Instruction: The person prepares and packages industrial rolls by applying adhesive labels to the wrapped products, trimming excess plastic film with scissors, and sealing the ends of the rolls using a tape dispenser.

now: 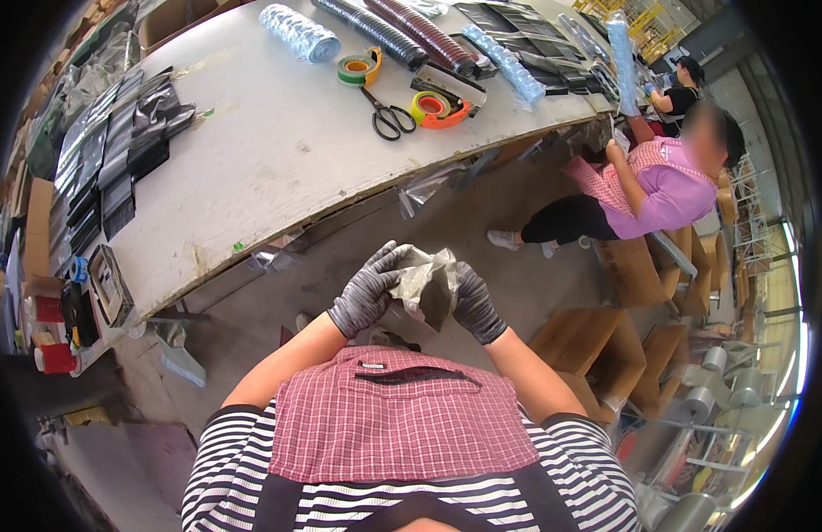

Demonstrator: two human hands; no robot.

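Just beyond my checked apron [402,421], a crumpled greyish-beige bag [426,285], apparently plastic, hangs between my two gloved hands with its mouth spread. My left hand [371,291], in a grey knit glove, grips the bag's left edge with the thumb side toward it. On the opposite edge is my right hand [478,306], gloved alike, its fingers closed on the bag's rim and partly hidden behind it. What the bag holds, if anything, cannot be made out.
Ahead stands a white table [278,133] with scissors [389,117], tape dispensers [438,108], a bubble-wrap roll [300,34] and stacked black bags [118,151]. A person in a pink top [664,191] stands at right, near cardboard boxes [588,350]. Another person [681,93] is farther back.
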